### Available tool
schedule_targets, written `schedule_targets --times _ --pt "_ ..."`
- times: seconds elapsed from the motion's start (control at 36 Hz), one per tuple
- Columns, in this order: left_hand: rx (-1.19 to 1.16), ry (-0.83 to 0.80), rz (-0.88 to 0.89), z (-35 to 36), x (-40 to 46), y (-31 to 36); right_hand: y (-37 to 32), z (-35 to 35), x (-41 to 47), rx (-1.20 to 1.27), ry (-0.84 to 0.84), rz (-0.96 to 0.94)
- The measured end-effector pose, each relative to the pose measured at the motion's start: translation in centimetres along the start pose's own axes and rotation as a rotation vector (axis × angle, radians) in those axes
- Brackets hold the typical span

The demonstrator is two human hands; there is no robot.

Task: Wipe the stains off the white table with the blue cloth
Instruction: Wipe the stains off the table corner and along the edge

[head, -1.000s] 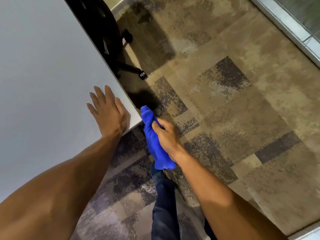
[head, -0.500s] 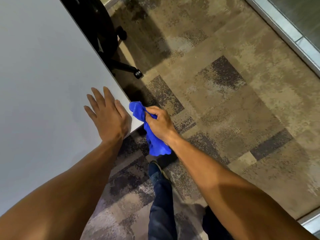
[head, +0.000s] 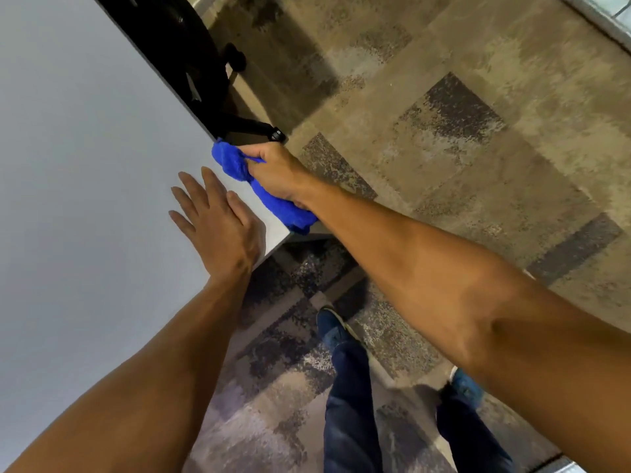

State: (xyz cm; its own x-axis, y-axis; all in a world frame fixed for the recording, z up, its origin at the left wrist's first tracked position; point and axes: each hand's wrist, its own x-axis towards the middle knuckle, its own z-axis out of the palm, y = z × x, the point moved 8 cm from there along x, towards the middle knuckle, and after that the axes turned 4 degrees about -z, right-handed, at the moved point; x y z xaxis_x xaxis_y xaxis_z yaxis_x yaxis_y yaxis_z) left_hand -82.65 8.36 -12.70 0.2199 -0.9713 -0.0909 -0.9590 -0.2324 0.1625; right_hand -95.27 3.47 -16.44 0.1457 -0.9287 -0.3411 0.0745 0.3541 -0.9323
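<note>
The white table (head: 85,172) fills the left of the view, its near right corner just under my hands. My left hand (head: 218,223) lies flat on the tabletop near that corner, fingers spread, holding nothing. My right hand (head: 276,172) is closed around the bunched blue cloth (head: 239,165), which rests over the table's right edge; one end pokes out ahead of my thumb, the other hangs below my wrist at the corner. No stains show on the visible surface.
A black office chair (head: 191,63) with wheeled legs stands against the table's right edge just beyond the cloth. Patterned carpet (head: 444,148) covers the floor to the right. My legs in dark jeans (head: 348,404) and blue shoes stand below the corner.
My right hand has brought the blue cloth up from below the corner onto the table's right edge. My left hand has stayed flat on the tabletop.
</note>
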Motion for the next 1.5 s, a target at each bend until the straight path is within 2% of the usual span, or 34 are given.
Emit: schedule_targets --times 0.11,0.33,0.44,0.53,0.72,1.11,1.22,1.42,1.5 --pt "-0.011 0.010 0.007 0.0 0.0 0.0 2.4 -1.3 -3.2 -0.038 0.039 -0.029" --pt "0.037 0.005 -0.018 0.0 0.2 -0.2 5.6 -3.6 -7.8 -0.147 0.001 -0.028" --pt "0.045 -0.014 -0.019 -0.1 0.1 -0.1 7.3 -4.7 -9.7 -0.098 -0.056 -0.009" --pt "0.055 -0.026 -0.024 0.0 0.0 -0.1 7.6 -4.4 -9.8 -0.052 -0.018 0.010" --pt "0.045 -0.037 -0.034 0.0 0.0 0.1 5.2 -2.3 -6.7 -0.052 0.042 -0.004" --pt "0.021 -0.035 -0.031 0.1 -0.1 0.1 -1.4 0.3 4.2 -0.123 -0.075 -0.020" --pt "0.027 -0.044 -0.031 0.2 0.0 0.0 -0.1 -0.1 1.8 -0.070 -0.091 -0.017" --pt "0.077 -0.060 -0.025 -0.1 -0.2 0.4 4.4 -3.1 -7.5 -0.172 -0.156 0.002" --pt "0.076 -0.068 -0.026 -0.1 -0.3 0.6 5.0 -3.0 -8.9 -0.207 -0.213 -0.031"
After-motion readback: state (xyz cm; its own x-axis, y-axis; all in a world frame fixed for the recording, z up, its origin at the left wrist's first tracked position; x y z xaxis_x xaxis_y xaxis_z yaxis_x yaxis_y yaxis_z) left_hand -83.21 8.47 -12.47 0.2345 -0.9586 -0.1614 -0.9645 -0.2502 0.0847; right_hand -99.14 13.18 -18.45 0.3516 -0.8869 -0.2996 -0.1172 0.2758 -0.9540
